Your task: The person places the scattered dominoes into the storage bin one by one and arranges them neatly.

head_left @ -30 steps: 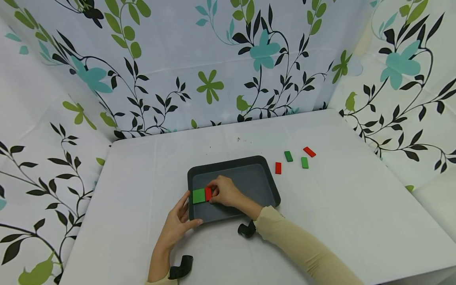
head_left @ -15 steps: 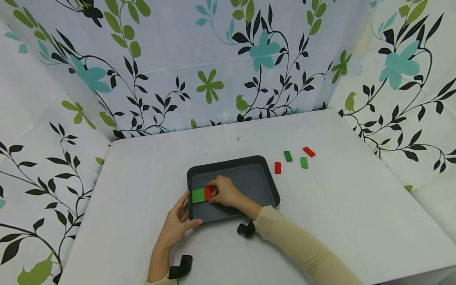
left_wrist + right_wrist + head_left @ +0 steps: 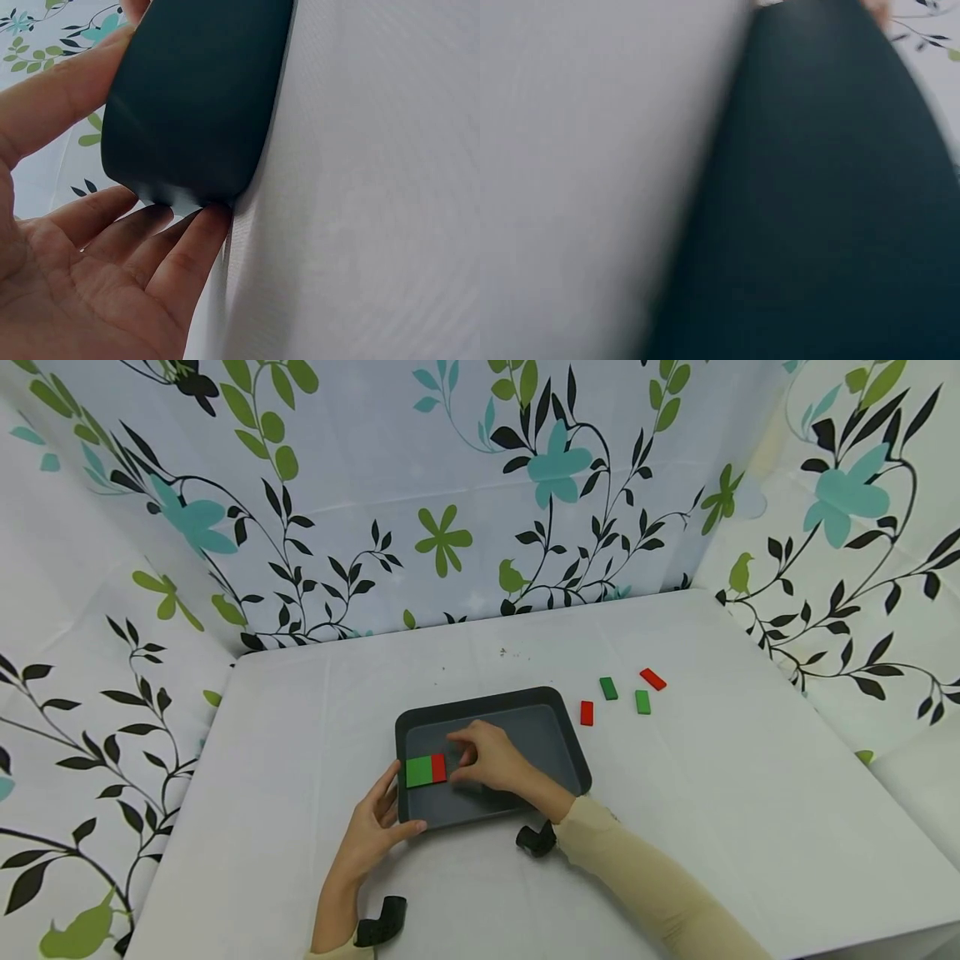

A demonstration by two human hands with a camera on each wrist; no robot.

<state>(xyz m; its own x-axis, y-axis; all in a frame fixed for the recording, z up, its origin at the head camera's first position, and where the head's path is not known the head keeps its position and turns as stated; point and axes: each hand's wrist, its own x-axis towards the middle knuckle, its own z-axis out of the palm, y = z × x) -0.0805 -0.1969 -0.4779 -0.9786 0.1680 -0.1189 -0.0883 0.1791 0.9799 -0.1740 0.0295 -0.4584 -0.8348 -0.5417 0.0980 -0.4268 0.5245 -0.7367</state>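
A dark grey baking tray (image 3: 517,827) lies on the white table. My left hand (image 3: 369,832) steadies its near left corner; in the left wrist view the thumb (image 3: 67,86) lies against one side and the fingertips (image 3: 217,214) touch another. Inside, at the left, a green square (image 3: 418,772) has a red block (image 3: 438,767) flush against its right edge. My right hand (image 3: 495,760) hovers over the tray just right of the red block, thumb and forefinger apart with nothing visible between them. The right wrist view is filled by the blurred tray wall (image 3: 817,187); that hand is hidden there.
Right of the tray lie two red blocks (image 3: 587,713) and two green ones, a darker green block (image 3: 608,688) and a lighter green block (image 3: 642,702). Black wrist mounts (image 3: 382,922) stick out from both forearms. Patterned curtains (image 3: 442,502) surround the table.
My right hand has let go of the red block and drawn back a little to the right. The red block stays beside the green square. My left hand has not moved.
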